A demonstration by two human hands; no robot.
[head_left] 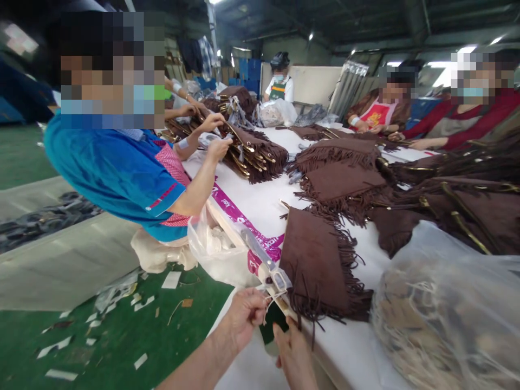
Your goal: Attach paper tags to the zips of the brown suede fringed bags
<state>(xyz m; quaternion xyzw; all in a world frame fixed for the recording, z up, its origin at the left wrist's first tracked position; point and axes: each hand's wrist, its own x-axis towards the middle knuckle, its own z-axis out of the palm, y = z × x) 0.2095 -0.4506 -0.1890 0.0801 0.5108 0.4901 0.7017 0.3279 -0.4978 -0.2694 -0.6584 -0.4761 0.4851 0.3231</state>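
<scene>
Near the table's front edge, my left hand point(246, 317) is closed in a pinch on a thin white string point(271, 297). My right hand point(289, 338) is just to its right, lower down, with thumb and fingers apart; nothing shows between them. A small clear plastic bag with a tag point(280, 279) lies at the table edge just above my hands, where the string meets it. Beside it on the right lies a brown fringed piece of fabric point(312, 260). A purple printed strip point(235, 208) runs along the table edge.
More brown fringed pieces point(345, 181) are piled across the white table point(266, 196). A large clear bag of strings point(439, 314) stands at the right. A person in blue point(117, 168) works at the left; several others are farther back. Scraps litter the green floor point(162, 325).
</scene>
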